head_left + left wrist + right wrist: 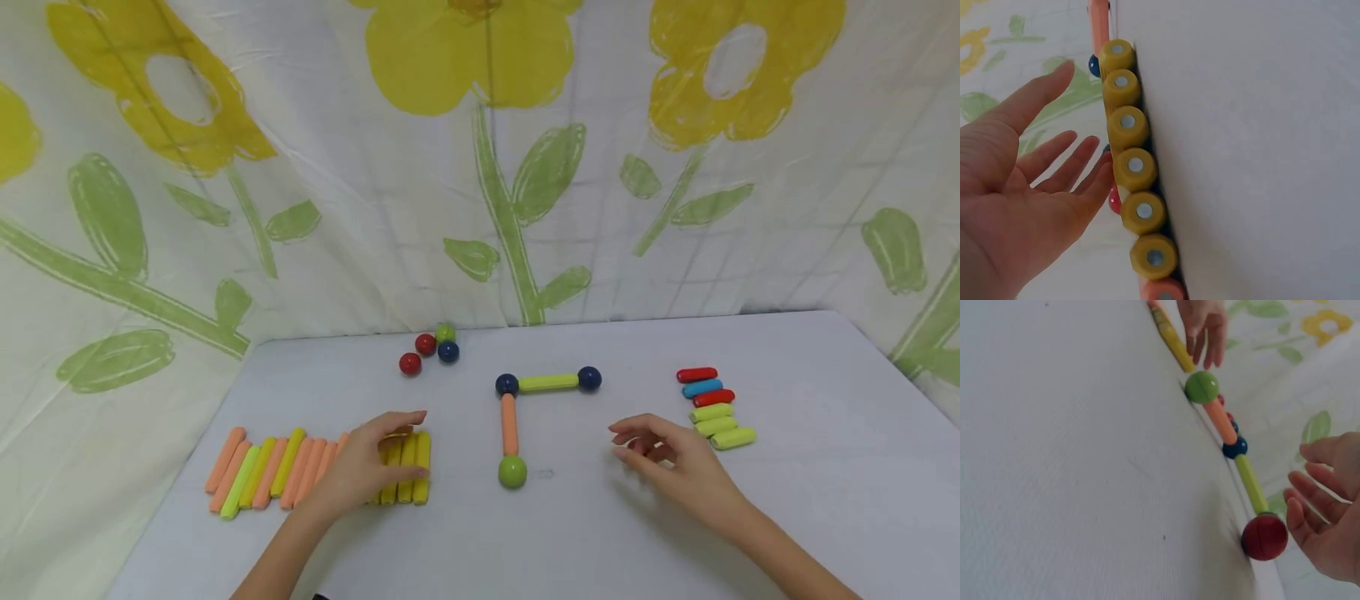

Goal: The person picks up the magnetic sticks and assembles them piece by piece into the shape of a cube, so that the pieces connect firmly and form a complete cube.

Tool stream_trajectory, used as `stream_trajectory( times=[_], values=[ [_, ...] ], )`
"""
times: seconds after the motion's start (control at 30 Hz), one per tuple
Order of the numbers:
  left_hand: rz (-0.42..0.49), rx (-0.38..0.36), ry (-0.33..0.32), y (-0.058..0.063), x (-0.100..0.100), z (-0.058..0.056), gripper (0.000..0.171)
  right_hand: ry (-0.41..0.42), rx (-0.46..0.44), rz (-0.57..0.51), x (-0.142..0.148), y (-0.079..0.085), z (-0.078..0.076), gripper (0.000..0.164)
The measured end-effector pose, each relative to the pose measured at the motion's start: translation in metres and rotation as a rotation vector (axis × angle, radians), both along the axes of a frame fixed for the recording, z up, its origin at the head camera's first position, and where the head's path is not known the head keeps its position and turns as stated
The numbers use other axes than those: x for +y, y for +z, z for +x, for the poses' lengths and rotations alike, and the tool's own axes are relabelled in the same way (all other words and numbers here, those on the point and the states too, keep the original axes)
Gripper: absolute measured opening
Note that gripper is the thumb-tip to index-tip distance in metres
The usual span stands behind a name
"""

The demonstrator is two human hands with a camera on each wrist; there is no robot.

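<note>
My left hand [367, 467] is over the right end of a row of rods, thumb and fingers spread. Beside it in the left wrist view stand yellow rods [1135, 165] with metal discs in their ends. A joined corner shape lies mid-table: a light yellow-green rod [549, 382] between two navy balls [590, 378], and an orange rod [509, 425] down to a green ball [512, 472]. To its right, my right hand [678, 467] has loosely bent fingers. A red ball [1264, 536] sits by its fingertips, mostly hidden by them in the head view.
Further left in the row lie orange rods [225, 460] and yellow ones. At the back stand red balls [410, 363], a green ball [446, 333] and a navy ball [448, 352]. Short red, blue and yellow-green rods [715, 425] lie at right. A flowered cloth [375, 250] hangs behind.
</note>
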State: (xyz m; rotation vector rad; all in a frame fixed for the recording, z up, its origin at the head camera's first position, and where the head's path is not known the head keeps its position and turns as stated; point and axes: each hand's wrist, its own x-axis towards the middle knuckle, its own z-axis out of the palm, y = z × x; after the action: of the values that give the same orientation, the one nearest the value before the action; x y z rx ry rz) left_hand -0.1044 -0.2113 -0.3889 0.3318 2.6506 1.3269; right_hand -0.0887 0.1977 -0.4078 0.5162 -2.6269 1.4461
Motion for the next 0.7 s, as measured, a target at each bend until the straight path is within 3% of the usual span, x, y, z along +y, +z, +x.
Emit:
stream_trajectory(
  times=[0.13,0.27,0.37,0.5,0.7],
  values=[
    [-0.075,0.022,-0.054,-0.002,-0.007,0.002,0.079,-0.056,0.004,0.022,0.013,-0.006,-0.004,0.029],
    [-0.118,-0.012,-0.105,-0.003,-0.011,0.003,0.089,-0.041,-0.039,-0.031,0.025,-0.01,-0.009,0.033],
    [-0.16,-0.037,-0.144,-0.003,-0.013,0.003,0.092,-0.015,-0.096,-0.078,0.032,-0.012,-0.012,0.037],
    [-0.213,-0.026,-0.183,-0.003,-0.011,0.004,0.091,-0.012,-0.197,-0.061,0.04,-0.016,-0.015,0.04],
    [-0.197,0.009,-0.177,-0.007,-0.009,0.001,0.086,0.012,-0.338,-0.04,0.045,-0.024,-0.018,0.045]
  ],
)
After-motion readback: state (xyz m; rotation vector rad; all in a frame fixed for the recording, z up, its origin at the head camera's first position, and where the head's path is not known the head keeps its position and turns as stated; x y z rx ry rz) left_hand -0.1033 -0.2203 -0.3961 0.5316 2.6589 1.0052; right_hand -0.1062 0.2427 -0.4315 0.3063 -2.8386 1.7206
